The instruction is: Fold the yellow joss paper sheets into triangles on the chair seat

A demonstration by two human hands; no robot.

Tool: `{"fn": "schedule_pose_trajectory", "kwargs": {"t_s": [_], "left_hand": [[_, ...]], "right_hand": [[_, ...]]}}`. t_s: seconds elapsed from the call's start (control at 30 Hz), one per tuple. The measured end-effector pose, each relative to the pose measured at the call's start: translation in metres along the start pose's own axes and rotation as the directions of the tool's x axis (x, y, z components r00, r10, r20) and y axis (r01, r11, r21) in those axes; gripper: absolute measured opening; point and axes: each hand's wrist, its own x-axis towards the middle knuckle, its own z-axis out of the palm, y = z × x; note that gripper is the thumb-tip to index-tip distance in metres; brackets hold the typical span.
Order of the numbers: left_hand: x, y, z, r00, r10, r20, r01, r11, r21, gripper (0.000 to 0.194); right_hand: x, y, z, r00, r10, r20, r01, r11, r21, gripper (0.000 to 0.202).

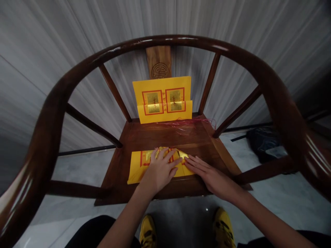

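Yellow paper (134, 166) shows its far right corner folded, left corners unfolded, beneath left fingers (169, 156) spread apart and right fingers (199, 166) extended together.

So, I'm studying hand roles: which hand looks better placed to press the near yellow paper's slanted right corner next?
Probably the right hand: its fingertips are at that slanted corner, while the left hand lies spread over the middle of the near yellow paper.
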Motion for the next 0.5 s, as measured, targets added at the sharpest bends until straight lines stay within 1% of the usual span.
{"fn": "schedule_pose_trajectory", "kwargs": {"t_s": [0.13,0.27,0.33,0.4,0.5], "left_hand": [[0.0,0.003,0.001,1.0,0.028,-0.003,-0.028,0.999,0.027,0.04],[-0.001,0.004,0.004,0.999,0.037,-0.01,-0.037,0.999,0.03,0.04],[-0.001,0.004,0.005,0.999,0.033,-0.01,-0.032,0.999,0.026,0.042],[-0.002,0.004,0.005,1.0,0.028,-0.002,-0.028,0.999,0.019,0.044],[-0.002,0.004,0.004,1.0,0.025,0.013,-0.025,1.0,0.005,0.045]], "right_hand": [[0.002,0.0,-0.01,1.0,-0.023,0.008,0.023,1.0,-0.002,0.095],[0.002,-0.004,-0.016,0.999,-0.045,0.025,0.047,0.995,-0.086,0.088],[0.003,-0.012,-0.011,0.999,-0.044,0.028,0.048,0.982,-0.184,0.082],[0.003,-0.024,-0.001,1.0,-0.023,-0.002,0.021,0.954,-0.299,0.076],[0.003,-0.039,0.018,0.992,0.038,-0.121,-0.086,0.902,-0.424,0.073]]}}
